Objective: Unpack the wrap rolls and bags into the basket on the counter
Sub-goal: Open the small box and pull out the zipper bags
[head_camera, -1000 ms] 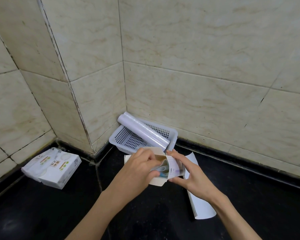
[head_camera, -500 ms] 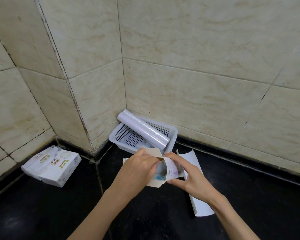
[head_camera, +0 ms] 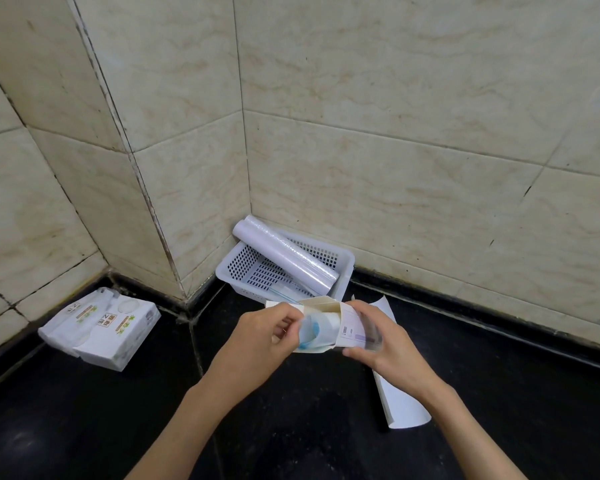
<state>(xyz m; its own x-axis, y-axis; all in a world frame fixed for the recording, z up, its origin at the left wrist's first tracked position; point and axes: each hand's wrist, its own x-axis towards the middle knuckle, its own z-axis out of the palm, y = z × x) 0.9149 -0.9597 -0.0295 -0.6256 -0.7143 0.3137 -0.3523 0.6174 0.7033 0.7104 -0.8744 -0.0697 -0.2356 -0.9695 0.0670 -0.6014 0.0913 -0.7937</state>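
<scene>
A white perforated basket (head_camera: 238,266) stands in the tiled corner on the black counter. A white wrap roll (head_camera: 284,259) lies across it, one end sticking over the back left rim. Just in front of the basket my right hand (head_camera: 388,341) grips a small cardboard box (head_camera: 350,329) with its end flaps open. My left hand (head_camera: 260,344) pinches the end of a roll of bags (head_camera: 316,332), white with a blue mark, which sticks out of the box's open end.
A curled white cardboard sheet (head_camera: 400,400) lies on the counter under my right wrist. A wrapped pack of tissues (head_camera: 101,327) sits at the left by the wall. Tiled walls close the back and left.
The bag roll has come a little further out of the box under my left fingers. Both hands stay in front of the basket.
</scene>
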